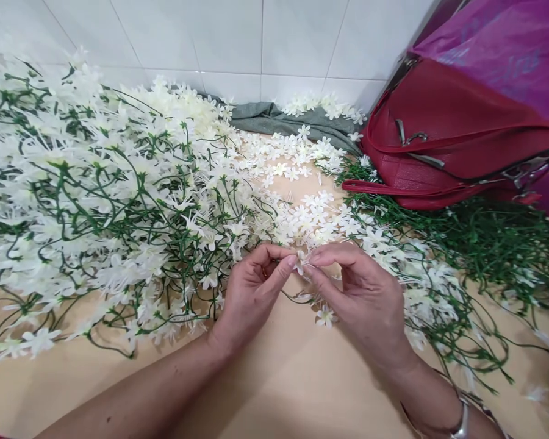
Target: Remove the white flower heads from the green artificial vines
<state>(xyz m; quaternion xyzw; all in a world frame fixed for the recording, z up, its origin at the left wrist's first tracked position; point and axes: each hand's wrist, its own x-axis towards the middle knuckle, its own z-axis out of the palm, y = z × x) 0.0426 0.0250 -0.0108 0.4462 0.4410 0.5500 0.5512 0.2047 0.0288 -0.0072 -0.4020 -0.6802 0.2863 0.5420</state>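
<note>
1. A person's left hand pinches a small white flower between thumb and forefinger, low in the centre of the scene, above the table.
2. The right hand meets it from the other side, thumb and forefinger closed at the flower's right edge; the exact part gripped is too small to tell.
3. A loose blossom lies just beside the right hand, on its left.
4. At left, white flowers on green stems form a large heap; loose white petals spread beyond the hands.
5. At right, a red handbag rests against green stems, near a purple bag.
6. Grey cloth lies along the tiled wall at the far side.
</note>
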